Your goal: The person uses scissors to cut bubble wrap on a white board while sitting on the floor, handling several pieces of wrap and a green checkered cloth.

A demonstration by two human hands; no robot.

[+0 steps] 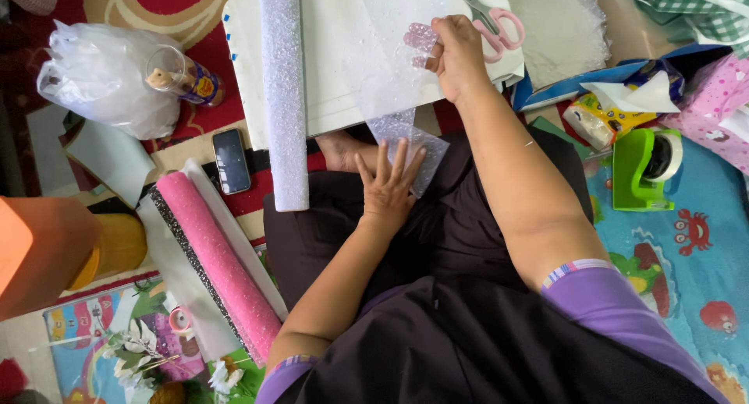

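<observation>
A strip of clear bubble wrap runs from my lap up over a white board. My left hand lies flat, fingers spread, pressing the wrap's near end onto my dark skirt. My right hand grips the wrap's far end, fingers curled around it, above the white board. Pink-handled scissors lie just right of that hand on the board. A rolled tube of bubble wrap lies along the board's left side.
A pink mesh roll with white and black sheets lies at left, beside a black phone. A plastic bag and a cup sit far left. A green tape dispenser and a tissue pack are at right on a patterned mat.
</observation>
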